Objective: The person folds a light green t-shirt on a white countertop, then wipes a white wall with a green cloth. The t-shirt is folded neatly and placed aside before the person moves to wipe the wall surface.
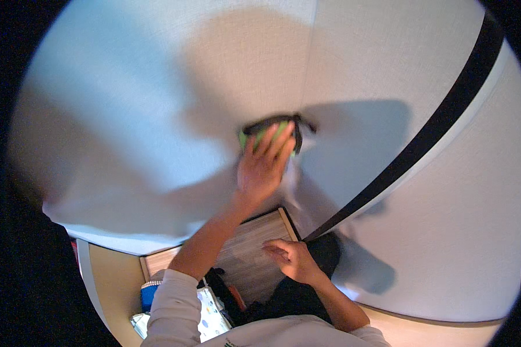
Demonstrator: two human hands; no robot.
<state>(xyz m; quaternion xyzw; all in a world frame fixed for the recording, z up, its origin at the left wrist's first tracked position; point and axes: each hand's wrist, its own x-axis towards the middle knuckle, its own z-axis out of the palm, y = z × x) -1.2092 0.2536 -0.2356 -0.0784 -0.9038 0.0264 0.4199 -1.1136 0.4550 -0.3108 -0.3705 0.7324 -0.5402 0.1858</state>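
My left hand [265, 160] is stretched forward, its fingers spread flat over a green cloth-like item [244, 139] with black edging. Motion blurs both, so I cannot tell whether the item is a cloth or a pouch. A dark strap-like end juts out at its right. Hand and item are in front of the pale textured wall panel [252, 56], apparently against it. Lower down, my right hand [296, 260] hovers over a wood-grain surface [247, 256] near my body. Its fingers are loosely bent, and nothing shows in them.
A black strip [417, 143] runs diagonally down the wall on the right. By my left forearm lie a blue spiral-bound item [148, 295], a white patterned item [209, 314] and a black item [221, 288]. A tan side panel [113, 271] stands at left.
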